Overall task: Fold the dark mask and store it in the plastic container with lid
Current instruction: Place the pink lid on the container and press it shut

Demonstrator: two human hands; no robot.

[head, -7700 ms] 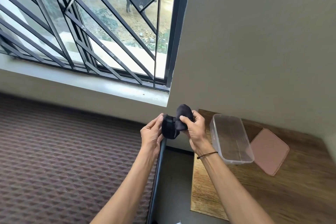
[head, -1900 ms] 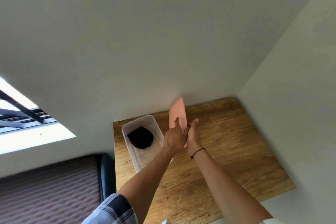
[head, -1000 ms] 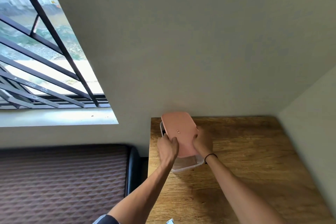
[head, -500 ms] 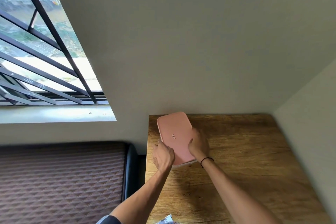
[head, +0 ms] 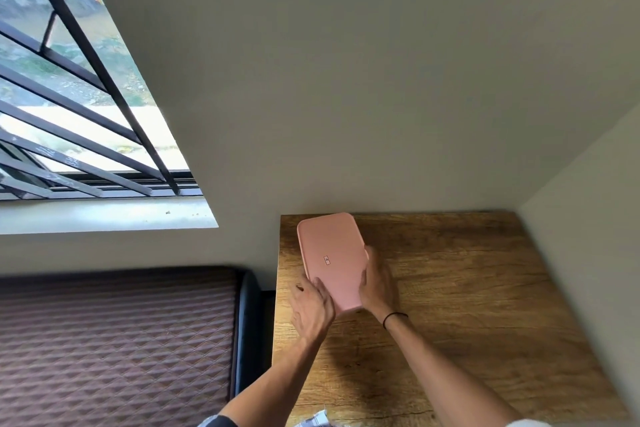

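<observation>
A pink lid (head: 331, 253) lies flat over the plastic container at the back left corner of the wooden table (head: 467, 288). The container's clear walls are almost wholly covered by the lid and my hands. The dark mask is hidden under the lid. My left hand (head: 311, 308) rests with its fingers on the lid's near left edge. My right hand (head: 375, 282) presses against the lid's right side, fingers along its edge. A dark band circles my right wrist.
Grey walls close in the table at the back and on the right. To the left stands a bed or sofa with a brown quilted cover (head: 114, 340) and a dark frame. A barred window (head: 69, 97) is at upper left.
The pink lid has settled flat on the container. My left hand has slid from a fist at the lid's near corner onto its left edge. My right hand stays on the right side.
</observation>
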